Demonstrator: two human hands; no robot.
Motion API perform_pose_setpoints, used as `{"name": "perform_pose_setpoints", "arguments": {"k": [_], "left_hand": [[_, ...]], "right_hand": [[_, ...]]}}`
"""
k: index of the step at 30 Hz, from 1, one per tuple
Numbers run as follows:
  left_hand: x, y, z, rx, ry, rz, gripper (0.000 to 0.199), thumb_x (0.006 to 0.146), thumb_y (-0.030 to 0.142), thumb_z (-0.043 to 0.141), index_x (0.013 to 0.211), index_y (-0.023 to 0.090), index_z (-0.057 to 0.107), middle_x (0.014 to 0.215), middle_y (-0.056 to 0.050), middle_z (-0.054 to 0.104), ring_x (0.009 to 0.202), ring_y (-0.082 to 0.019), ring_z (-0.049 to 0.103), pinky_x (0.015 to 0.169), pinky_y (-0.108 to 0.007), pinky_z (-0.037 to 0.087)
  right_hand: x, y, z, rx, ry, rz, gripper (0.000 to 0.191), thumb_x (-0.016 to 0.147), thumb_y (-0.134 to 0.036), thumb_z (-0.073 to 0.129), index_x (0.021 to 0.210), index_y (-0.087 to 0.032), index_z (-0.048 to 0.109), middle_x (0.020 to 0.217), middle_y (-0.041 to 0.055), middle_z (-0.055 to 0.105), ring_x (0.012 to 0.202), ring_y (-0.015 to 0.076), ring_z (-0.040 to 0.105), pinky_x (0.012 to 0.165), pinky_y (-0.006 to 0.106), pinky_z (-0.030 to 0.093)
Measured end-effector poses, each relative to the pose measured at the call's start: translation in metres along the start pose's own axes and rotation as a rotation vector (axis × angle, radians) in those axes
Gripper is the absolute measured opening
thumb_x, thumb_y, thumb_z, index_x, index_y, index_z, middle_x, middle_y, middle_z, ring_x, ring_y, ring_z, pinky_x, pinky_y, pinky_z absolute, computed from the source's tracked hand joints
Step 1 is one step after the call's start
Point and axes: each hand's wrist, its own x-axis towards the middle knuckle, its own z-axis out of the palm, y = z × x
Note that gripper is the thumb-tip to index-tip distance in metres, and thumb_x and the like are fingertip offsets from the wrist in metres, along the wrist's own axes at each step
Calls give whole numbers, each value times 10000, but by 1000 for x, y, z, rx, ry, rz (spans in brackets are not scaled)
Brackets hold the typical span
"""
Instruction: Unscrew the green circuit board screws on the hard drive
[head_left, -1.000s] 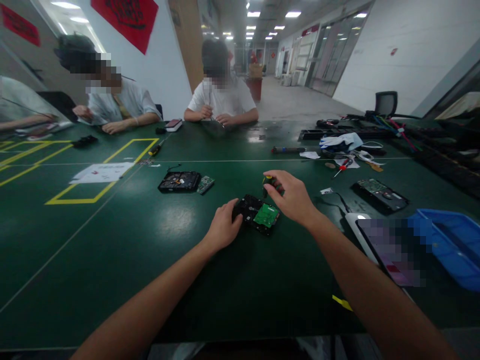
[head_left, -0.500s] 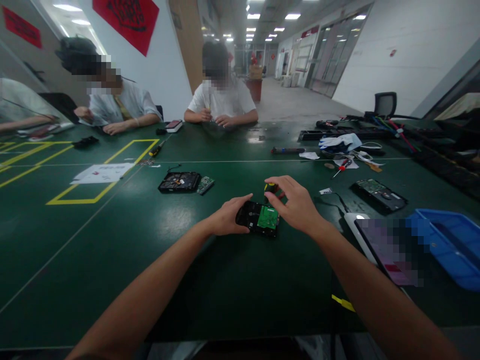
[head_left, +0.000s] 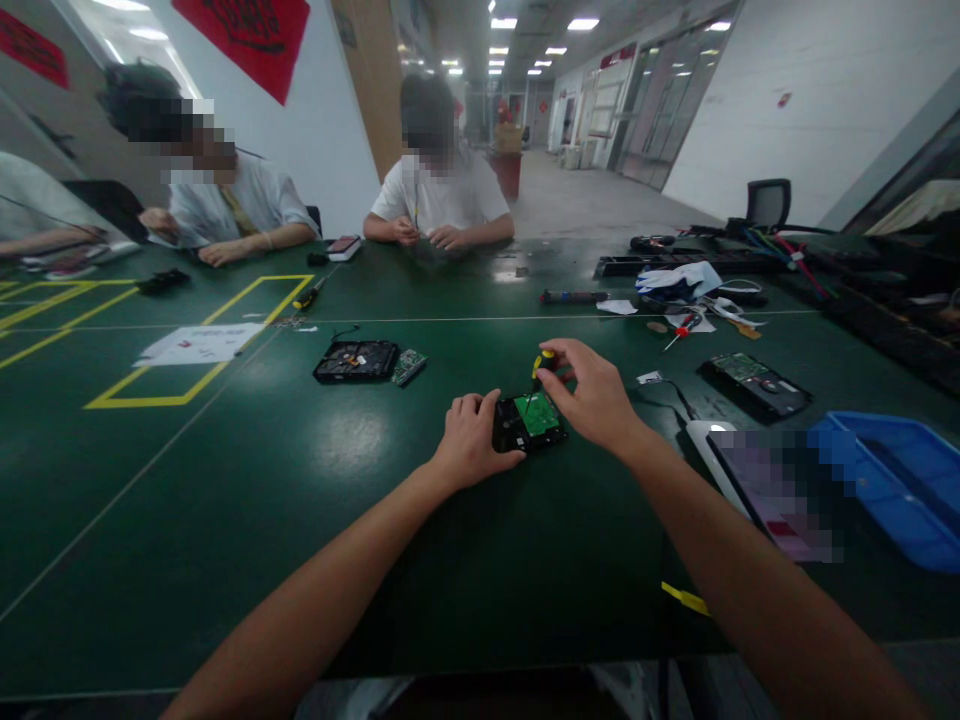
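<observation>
A black hard drive (head_left: 511,432) with a green circuit board (head_left: 537,413) on its upper face lies on the dark green table in front of me. My left hand (head_left: 474,436) grips the drive's left end between thumb and fingers. In my right hand (head_left: 587,388) is a yellow-and-black screwdriver (head_left: 544,364), pinched by its handle above the board. Its thin shaft points down at the board's left part; whether the tip sits in a screw is too small to tell.
Left of the drive lie an opened hard drive (head_left: 355,361) and a loose circuit board (head_left: 409,366). To the right are another hard drive (head_left: 754,386), a tablet-like device (head_left: 724,470) and a blue tray (head_left: 900,500). A red screwdriver (head_left: 681,331) lies farther back. Co-workers sit across the table.
The hard drive has shifted slightly right and turned, with my left hand following. My right hand has raised the screwdriver's handle a little, and its shaft now shows over the board.
</observation>
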Motion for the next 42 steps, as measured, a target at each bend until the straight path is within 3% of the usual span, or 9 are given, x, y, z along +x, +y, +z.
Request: {"name": "perform_pose_setpoints", "arguments": {"k": [3,6,10,14,20,26,30,33,42], "left_hand": [[-2,10,5,-2,75,-55,1024,651,680,829,1471,215,429,1258,-169,541,1196,-405,500,1038,-577,445],[13,16,-5,-43,88,-73,1003,670,722,806,1457,209,455,1239,-180,561,1181,-418,536,1016,-588,470],[53,23,-37,-267,95,114,768,883,381,738,1540,251,362,1366,-133,545,1155,-280,617,1037,-458,524],[79,31,-57,-358,104,352,726,922,156,635,1577,294,352,1428,-101,536,1264,-250,583,1080,-417,516],[81,27,-50,-367,125,446,583,983,146,576,1536,289,454,1367,-76,616,1236,-208,615,1068,-392,536],[82,26,-54,-347,122,458,570,986,182,623,1530,263,474,1347,-84,646,1214,-206,631,1064,-399,536],[84,29,-61,-367,145,478,469,1014,210,597,1479,232,544,1309,-91,680,1156,-191,660,1032,-372,548],[86,30,-63,-375,163,474,410,1028,192,561,1436,219,592,1291,-98,693,1123,-186,676,1010,-366,557],[90,31,-62,-402,195,471,367,1009,185,595,1372,206,645,1257,-98,706,1124,-184,678,998,-363,556]], "right_hand": [[3,2,1,0,4,-4,312,958,-265,580,1270,-252,579,1220,107,665,1024,270,677,869,466,582],[7,2,4,4,14,-12,320,949,-259,589,1269,-252,584,1204,108,663,1021,269,678,870,467,586],[9,1,9,73,52,22,388,913,-252,640,1289,-247,543,1155,100,690,981,260,695,842,455,601],[10,0,12,158,83,62,448,880,-257,685,1285,-235,495,1084,92,714,954,260,708,813,448,609],[7,1,11,207,82,97,376,896,-305,708,1216,-228,526,1042,80,725,946,250,716,815,438,611],[-18,19,8,135,73,80,329,953,-347,672,1248,-231,587,1206,111,687,997,248,705,868,459,603],[-41,41,14,-17,-58,-74,140,972,-291,635,1074,-234,713,1158,101,698,1093,271,672,961,500,559],[-51,49,18,-72,-189,-167,164,957,-303,656,1084,-245,742,1209,108,699,1159,296,655,989,534,541],[-62,51,20,-133,-301,-179,402,918,-486,707,1235,-237,713,1340,122,667,1321,347,576,1094,578,456]]}}
